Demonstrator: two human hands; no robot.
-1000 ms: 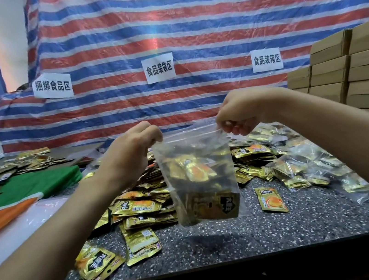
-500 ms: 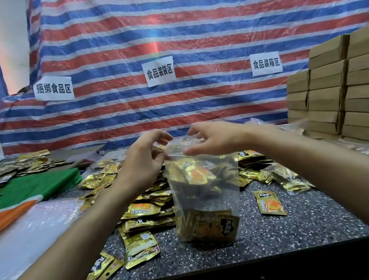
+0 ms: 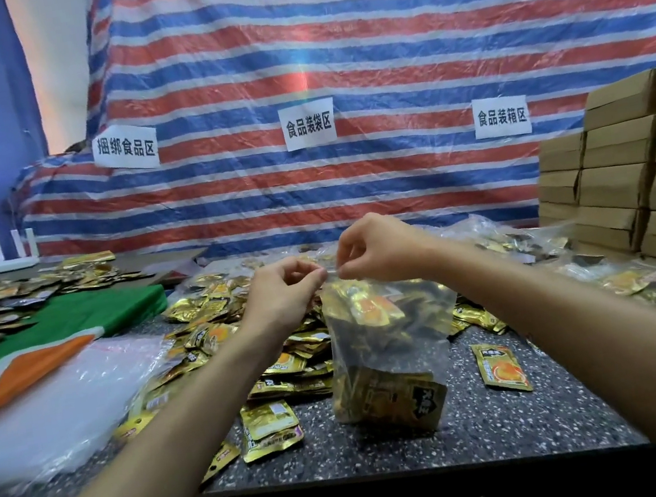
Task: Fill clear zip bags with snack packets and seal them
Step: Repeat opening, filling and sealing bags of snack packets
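The clear zip bag [image 3: 380, 347] hangs upright below both hands, packed with gold snack packets [image 3: 370, 310]; its bottom corner is down at the speckled table [image 3: 517, 424], though whether it touches cannot be told; the left hand [image 3: 282, 294] and the right hand [image 3: 378, 249] sit almost knuckle to knuckle, each with thumb and curled fingers pinching the bag's top strip; under and beyond the left wrist lies a heap of loose packets [image 3: 211, 335]; one single packet [image 3: 502, 367] lies flat beneath the right forearm; outside the left arm are a pile of clear plastic [image 3: 43, 413] and a green and orange cloth [image 3: 51, 330]; outside the right arm stand stacked cardboard boxes [image 3: 628, 175]; beyond both hands hangs a striped tarp [image 3: 330, 54] with three paper labels [image 3: 309, 124].
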